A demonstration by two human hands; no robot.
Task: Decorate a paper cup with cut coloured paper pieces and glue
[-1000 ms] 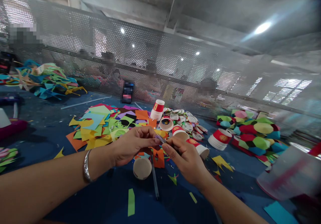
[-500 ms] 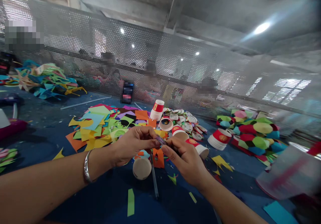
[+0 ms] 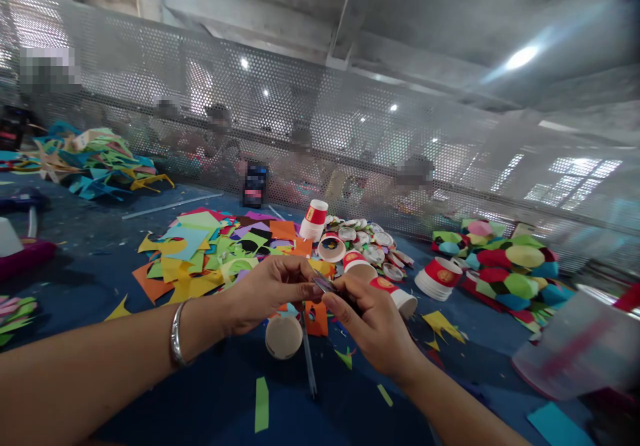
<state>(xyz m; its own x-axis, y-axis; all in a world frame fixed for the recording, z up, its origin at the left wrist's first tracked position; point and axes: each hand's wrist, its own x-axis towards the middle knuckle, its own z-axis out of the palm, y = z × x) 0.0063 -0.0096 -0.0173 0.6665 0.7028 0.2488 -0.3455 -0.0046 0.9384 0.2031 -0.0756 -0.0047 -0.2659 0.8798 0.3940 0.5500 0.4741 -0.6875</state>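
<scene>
My left hand (image 3: 267, 293) and my right hand (image 3: 370, 316) meet over the middle of the table, fingertips pinched together. Between them is a small, thin, greyish piece (image 3: 324, 285), mostly covered by the fingers, so its kind cannot be made out. Just below my left hand a pale paper cup (image 3: 283, 337) shows its round end. Beside it lies a thin translucent stick (image 3: 309, 359). An orange paper scrap with a cut-out (image 3: 318, 326) rests partly beneath the hands. More red and white paper cups (image 3: 359, 267) lie behind my right hand.
Coloured paper pieces (image 3: 193, 239) are heaped behind my left hand. Cut cup rounds (image 3: 374, 254) are piled behind the cups. Patchwork paper shapes (image 3: 520, 256) and a translucent bucket (image 3: 567, 346) are at right. A phone (image 3: 255, 185) leans against the perforated screen (image 3: 300, 93).
The small piece has turned slightly between my fingertips, and my right fingers have shifted a little. Both hands stay in nearly the same place; the other things have not moved.
</scene>
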